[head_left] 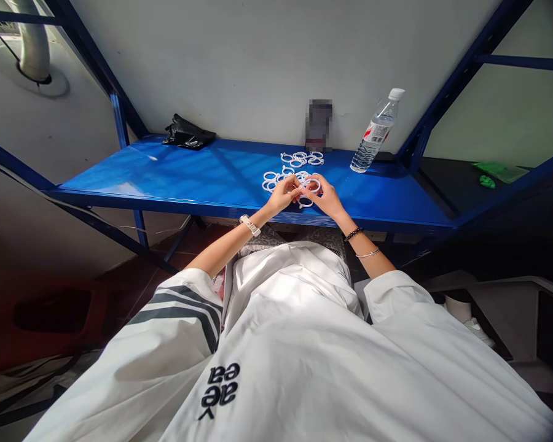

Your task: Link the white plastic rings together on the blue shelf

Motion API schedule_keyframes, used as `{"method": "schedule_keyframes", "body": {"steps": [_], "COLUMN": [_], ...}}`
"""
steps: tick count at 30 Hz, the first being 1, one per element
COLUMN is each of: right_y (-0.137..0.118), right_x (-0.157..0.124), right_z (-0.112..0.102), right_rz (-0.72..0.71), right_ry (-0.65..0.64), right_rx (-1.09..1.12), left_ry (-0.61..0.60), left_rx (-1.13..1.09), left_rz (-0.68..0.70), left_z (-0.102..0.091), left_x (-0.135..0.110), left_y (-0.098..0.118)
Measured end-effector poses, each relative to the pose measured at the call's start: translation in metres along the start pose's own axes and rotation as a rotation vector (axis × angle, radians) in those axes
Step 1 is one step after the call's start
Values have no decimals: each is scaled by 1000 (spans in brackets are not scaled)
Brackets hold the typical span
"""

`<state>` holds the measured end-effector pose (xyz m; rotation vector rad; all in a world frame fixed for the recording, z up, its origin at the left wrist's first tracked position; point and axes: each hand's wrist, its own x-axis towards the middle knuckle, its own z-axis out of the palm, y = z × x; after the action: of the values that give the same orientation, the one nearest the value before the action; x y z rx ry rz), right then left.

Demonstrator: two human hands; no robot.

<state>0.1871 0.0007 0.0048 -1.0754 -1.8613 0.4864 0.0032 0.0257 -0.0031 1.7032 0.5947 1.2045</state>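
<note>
My left hand [283, 195] and my right hand [323, 195] meet over the front of a blue metal shelf [188, 175], fingers pinched together on a white plastic ring [309, 185]. Several more white rings [276, 178] lie on the shelf just behind my hands. A second cluster of white rings [301, 159] sits farther back near the wall. My left wrist wears a watch, my right wrist a bead bracelet and a thin bangle.
A clear water bottle [376, 131] stands on the shelf at the right. A crumpled black bag [188, 134] lies at the back left. A small dark object [320, 124] leans against the wall. Blue frame struts [447, 92] flank the shelf.
</note>
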Motion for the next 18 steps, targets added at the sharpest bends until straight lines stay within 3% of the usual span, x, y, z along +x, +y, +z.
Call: {"method": "schedule_keyframes", "body": {"steps": [18], "right_y": [8], "right_x": [1], "right_z": [1], "right_rz": [-63], "right_ry": [-24], "right_rx": [6], "left_ry": [17], "left_rx": [10], "left_rz": [-41], "left_z": [-1], "left_x": [-1], "left_y": [-2]}}
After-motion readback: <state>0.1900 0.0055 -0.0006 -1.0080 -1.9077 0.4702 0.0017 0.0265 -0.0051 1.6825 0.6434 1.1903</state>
